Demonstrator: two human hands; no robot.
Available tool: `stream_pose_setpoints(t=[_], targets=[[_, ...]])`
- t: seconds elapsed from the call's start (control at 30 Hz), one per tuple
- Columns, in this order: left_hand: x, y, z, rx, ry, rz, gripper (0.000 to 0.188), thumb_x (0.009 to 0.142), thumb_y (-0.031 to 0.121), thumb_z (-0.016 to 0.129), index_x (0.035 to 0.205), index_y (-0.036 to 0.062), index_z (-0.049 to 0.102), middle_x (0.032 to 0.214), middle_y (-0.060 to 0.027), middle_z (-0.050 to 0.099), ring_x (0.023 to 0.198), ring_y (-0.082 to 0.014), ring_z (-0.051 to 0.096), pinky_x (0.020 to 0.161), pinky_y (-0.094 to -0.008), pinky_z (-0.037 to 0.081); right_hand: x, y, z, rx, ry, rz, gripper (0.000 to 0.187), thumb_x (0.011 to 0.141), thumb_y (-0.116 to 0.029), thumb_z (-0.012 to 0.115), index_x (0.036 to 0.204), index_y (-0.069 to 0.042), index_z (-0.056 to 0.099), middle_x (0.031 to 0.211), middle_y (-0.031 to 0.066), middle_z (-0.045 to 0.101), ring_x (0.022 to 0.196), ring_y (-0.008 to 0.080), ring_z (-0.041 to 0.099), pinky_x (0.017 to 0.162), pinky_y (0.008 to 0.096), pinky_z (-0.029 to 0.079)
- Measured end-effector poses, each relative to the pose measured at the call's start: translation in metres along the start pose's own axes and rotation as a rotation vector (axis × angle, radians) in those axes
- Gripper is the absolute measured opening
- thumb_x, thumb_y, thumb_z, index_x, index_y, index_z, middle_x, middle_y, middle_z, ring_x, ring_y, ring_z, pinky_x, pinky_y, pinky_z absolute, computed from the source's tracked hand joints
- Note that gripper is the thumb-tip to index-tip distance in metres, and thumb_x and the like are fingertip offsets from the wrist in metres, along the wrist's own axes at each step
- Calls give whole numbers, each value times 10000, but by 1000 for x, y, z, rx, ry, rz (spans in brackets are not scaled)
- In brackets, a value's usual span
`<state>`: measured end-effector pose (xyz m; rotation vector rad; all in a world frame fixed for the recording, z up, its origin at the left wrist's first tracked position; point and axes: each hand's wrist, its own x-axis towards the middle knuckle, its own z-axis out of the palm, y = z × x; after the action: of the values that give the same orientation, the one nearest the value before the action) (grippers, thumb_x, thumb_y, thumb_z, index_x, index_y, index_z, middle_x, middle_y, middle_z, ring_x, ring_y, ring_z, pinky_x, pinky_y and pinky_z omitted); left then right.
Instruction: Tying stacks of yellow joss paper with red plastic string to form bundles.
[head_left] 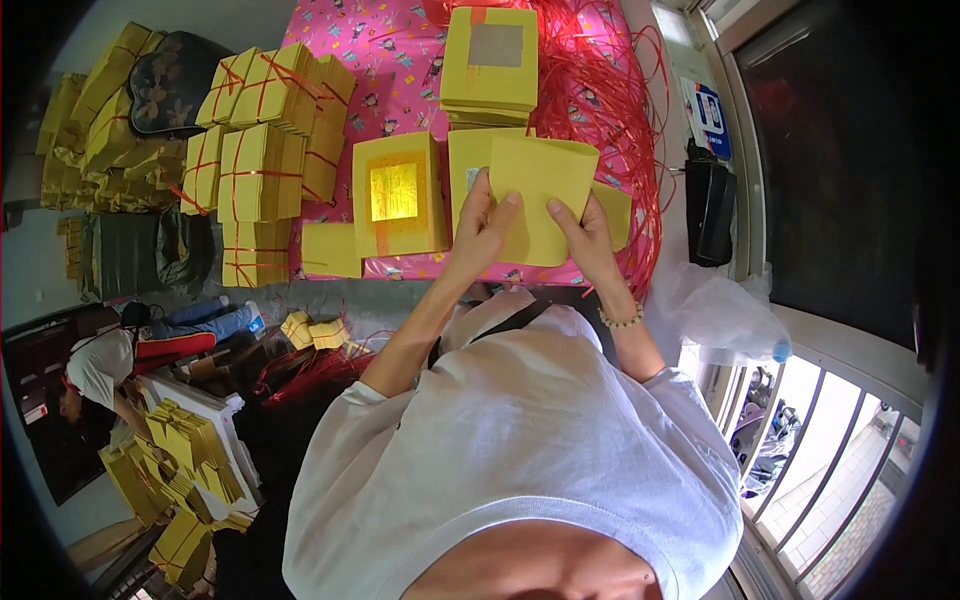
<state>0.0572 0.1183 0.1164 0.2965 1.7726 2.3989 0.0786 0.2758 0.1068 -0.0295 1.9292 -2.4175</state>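
Note:
My left hand [484, 232] and my right hand [588, 238] hold a pad of plain yellow joss paper [546, 185] between them, thumbs on its near face. It is raised over the front edge of the pink-covered table. Beside my left hand sits a thick stack with a gold foil square [396, 192]. Partly hidden behind the held pad lies another yellow stack [468, 150]. Farther back rises a stack with a grey-silver square [496, 46]. Plain yellow paper lies at the front left [332, 250], and more yellow paper [615, 214] shows beyond my right hand.
Bundles tied with red ribbon [265, 172] are piled at the table's left. Loose red ribbon [605, 95] tangles along its right side. A clear plastic bag [722, 318] hangs by the barred window. At lower left, another person [103, 358] bends over yellow bundles [190, 445].

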Motion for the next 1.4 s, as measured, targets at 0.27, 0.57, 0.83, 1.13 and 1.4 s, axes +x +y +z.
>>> stream_pose_setpoints(t=[0.27,0.57,0.83,1.13,1.4], targets=[[-6,8,7,34,41,45,245,948,85,479,1180,9,453,1093,-65,552,1017,-109,503,891,-263,408,-4,-7,2,-20,-1,-51,351,919,-116,587,1237,-3,492,1123,43,592,987,87,553,836,242,463],[-8,9,4,-60,85,-45,298,949,98,491,1229,7,442,1128,-67,566,1018,-115,524,883,-264,418,4,-20,11,26,123,-17,186,909,-117,608,1048,6,611,941,6,639,832,52,570,732,205,472],[-9,6,-4,-29,71,-53,327,939,77,487,1254,-2,452,1132,-60,580,1020,-111,535,881,-259,425,11,-30,7,-69,194,-68,119,918,-125,598,905,-9,623,808,-34,612,738,14,527,647,178,428],[-10,10,-7,-3,54,-107,328,933,67,491,1255,8,464,1126,-56,588,1015,-107,542,881,-260,427,14,-32,0,-35,247,-78,125,913,-127,602,929,-6,632,834,-27,625,734,12,525,662,181,429],[-5,17,-11,-64,38,-200,291,939,71,481,1224,11,477,1136,-62,591,1027,-125,551,890,-280,429,-9,-15,-10,-139,80,82,196,899,-170,626,894,24,655,759,1,639,657,30,550,559,186,432]])
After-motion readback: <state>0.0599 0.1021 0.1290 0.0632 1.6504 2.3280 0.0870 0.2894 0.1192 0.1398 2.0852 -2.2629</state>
